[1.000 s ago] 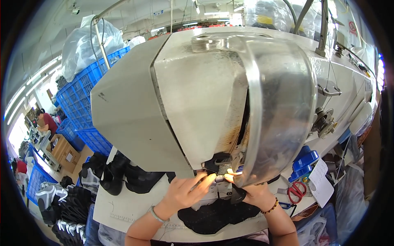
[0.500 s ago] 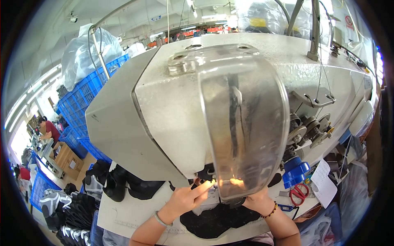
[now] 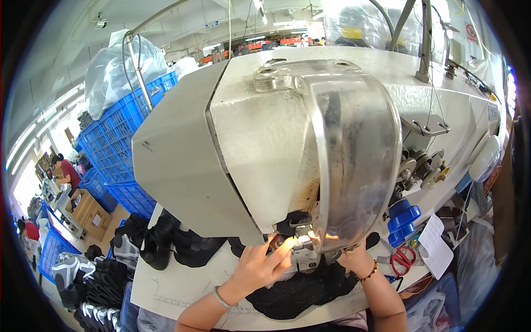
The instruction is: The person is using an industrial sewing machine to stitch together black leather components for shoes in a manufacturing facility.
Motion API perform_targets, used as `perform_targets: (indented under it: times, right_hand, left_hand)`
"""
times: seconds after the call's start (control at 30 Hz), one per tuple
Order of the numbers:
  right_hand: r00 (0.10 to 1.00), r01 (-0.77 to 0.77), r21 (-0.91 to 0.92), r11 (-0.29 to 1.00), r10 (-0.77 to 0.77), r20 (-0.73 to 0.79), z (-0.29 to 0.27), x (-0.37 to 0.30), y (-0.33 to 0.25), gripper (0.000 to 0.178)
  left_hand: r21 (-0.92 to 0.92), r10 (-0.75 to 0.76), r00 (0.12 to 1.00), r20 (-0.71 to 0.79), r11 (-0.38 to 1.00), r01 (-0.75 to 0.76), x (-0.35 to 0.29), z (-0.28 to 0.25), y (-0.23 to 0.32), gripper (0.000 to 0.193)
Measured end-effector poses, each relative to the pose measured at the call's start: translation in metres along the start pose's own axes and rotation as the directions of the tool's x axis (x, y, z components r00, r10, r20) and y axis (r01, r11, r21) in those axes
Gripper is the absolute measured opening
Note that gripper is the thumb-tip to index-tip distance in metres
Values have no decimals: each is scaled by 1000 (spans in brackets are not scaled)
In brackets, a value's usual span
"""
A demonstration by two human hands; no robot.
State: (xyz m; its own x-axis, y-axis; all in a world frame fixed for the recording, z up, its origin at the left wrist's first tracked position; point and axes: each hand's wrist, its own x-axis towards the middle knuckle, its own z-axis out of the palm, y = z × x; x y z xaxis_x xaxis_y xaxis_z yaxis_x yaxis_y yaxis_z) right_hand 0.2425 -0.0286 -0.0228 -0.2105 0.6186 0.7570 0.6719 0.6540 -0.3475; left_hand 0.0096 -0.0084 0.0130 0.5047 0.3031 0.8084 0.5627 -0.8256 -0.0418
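Observation:
A large off-white sewing machine (image 3: 260, 138) fills the middle, with a clear curved guard (image 3: 359, 160) on its front. My left hand (image 3: 257, 271), with a pale bangle at the wrist, reaches under the machine head by the lit needle area (image 3: 304, 239). Its fingers are bent in toward each other; whatever they hold is too small or hidden to make out. On the other side, my right hand (image 3: 357, 260), wearing a beaded bracelet, is beside the needle area. Its fingertips are hidden behind the guard. Black shoe-upper material (image 3: 301, 293) lies below and between both hands.
Right of the machine are red-handled scissors (image 3: 402, 260), a blue plastic part (image 3: 402, 221) and a handwritten sheet (image 3: 436, 246). Black shoe pieces (image 3: 193, 246) lie on the table's left. Beyond are stacked shoe uppers (image 3: 102, 282), blue crates (image 3: 113, 138) and a co-worker (image 3: 67, 172).
My view has shifted, so the machine head and guard appear further right and more of the needle area shows. My left hand stays by the needle; my right hand sits slightly higher in the picture.

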Motion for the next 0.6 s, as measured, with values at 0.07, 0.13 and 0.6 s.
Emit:
perform_targets:
  times: [0.07, 0.13, 0.6]
  right_hand:
    - [998, -1, -60, 998, 4, 57, -5, 3, -4, 30]
    - [981, 174, -192, 966, -153, 121, -13, 6, -10, 31]
    - [966, 223, -238, 945, -182, 185, 8, -7, 5, 31]
  left_hand:
    - [-33, -3, 999, -44, 999, 1, -2, 3, -2, 33]
    - [-29, -24, 1000, -7, 999, 24, -6, 3, -2, 34]
    - [130, 119, 993, 11, 984, -119, -38, 25, -27, 38]
